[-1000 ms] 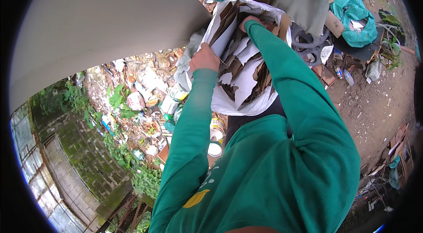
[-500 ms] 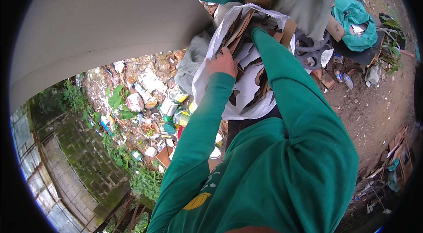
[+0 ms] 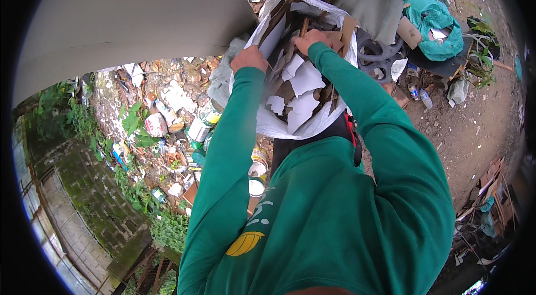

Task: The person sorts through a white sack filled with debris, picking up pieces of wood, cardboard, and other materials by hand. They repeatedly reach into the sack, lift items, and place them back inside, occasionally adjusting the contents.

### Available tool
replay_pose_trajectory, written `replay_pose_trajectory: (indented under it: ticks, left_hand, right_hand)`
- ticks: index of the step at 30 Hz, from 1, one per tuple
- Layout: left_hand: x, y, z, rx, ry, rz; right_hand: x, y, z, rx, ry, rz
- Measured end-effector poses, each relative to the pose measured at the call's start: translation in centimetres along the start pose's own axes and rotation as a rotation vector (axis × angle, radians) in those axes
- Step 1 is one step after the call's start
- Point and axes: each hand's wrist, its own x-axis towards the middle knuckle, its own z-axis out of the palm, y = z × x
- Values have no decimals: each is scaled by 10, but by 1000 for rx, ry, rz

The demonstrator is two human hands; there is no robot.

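A white woven sack [image 3: 332, 127] stands in front of me, its mouth wide. Torn white sheets [image 3: 306, 78] and brown cardboard pieces fill it. My left hand [image 3: 249, 59] is closed on the sack's left rim. Inside the mouth my right hand [image 3: 312, 42] is closed, its fingers around a narrow brown cardboard strip [image 3: 304, 27] that sticks up past the knuckles. The lower end of the strip is hidden. A wider cardboard flap [image 3: 349, 30] stands along the right rim.
A big grey panel [image 3: 139, 10] slants over the upper left. Cans and litter [image 3: 176, 99] cover the ground at left. Toward the right lie a grey wheel cover [image 3: 379, 52], a green sack [image 3: 438, 30] and plastic bottles [image 3: 425, 98]. A mossy brick wall [image 3: 100, 189] is at lower left.
My right hand has come up from deep in the sack to near its middle, a brown strip now showing in it. My left hand is now closed on the rim. The view has shifted slightly.
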Motion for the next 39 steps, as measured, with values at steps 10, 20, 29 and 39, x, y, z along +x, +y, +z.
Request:
replay_pose_trajectory:
  ticks: [10, 20, 29, 39]
  left_hand:
    - [-8, -9, 6, -30, -12, 8]
    - [-18, 5, 47, -63, -81, 92]
    - [4, -9, 47, -141, -222, 241]
    - [-135, -155, -154, -1124, -23, 610]
  right_hand:
    - [-88, 13, -84, 274, 140, -197]
    - [-183, -4, -203, 470, 393, -350]
    - [-299, -33, -283, 26, 737, -896]
    - [-430, -169, -214, 108, 718, -853]
